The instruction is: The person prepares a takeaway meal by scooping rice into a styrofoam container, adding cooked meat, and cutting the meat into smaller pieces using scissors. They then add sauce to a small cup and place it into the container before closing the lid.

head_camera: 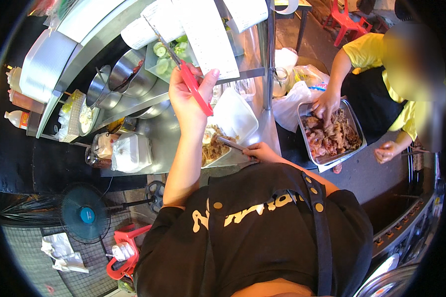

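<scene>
Raised over the counter, my left hand (pixel 191 91) grips a pair of red-handled scissors (pixel 194 88). Their dark, stained blades point up and to the left, in front of a plastic tub of sliced cucumber (pixel 163 67). Lower and to the right, my right hand (pixel 262 152) holds a metal utensil (pixel 232 144), perhaps tongs. Its tip reaches into chopped meat (pixel 212 150) in a takeaway container. A pale piece, possibly egg, lies beside the meat. The container's translucent lid (pixel 238 115) stands open behind it.
A co-worker's hand (pixel 327 105) reaches into a metal tray (pixel 362 139) of meat at the right. Order slips (pixel 212 41) hang from the shelf ahead. Steel pots (pixel 128 72) and a bagged container (pixel 132 152) stand left. A fan (pixel 85 214) is behind at left.
</scene>
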A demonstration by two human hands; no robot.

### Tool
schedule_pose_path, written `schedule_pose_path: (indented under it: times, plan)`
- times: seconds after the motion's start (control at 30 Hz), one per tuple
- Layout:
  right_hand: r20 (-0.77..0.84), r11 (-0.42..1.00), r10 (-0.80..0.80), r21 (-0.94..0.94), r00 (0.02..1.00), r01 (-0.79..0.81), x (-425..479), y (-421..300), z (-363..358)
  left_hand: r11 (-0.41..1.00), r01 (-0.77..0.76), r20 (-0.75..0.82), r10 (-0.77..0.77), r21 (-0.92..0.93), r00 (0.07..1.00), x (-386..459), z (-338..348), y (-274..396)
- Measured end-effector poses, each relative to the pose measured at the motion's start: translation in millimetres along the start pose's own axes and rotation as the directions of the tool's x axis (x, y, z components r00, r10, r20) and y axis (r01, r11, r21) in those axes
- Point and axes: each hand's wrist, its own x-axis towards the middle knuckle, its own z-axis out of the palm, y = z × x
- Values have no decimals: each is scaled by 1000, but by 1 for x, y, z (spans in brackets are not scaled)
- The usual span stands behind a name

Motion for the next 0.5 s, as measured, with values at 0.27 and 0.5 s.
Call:
schedule_pose_path:
  times: [0.27,0.5]
  plan:
    - [-24,998,58,16,998,-57,1,1,-1,1000,-6,-1,6,30,1000,-5,1,3]
    - [-14,999,34,-28,999,-34,0,-5,0,997,-27,-46,31,77,998,-6,2,5]
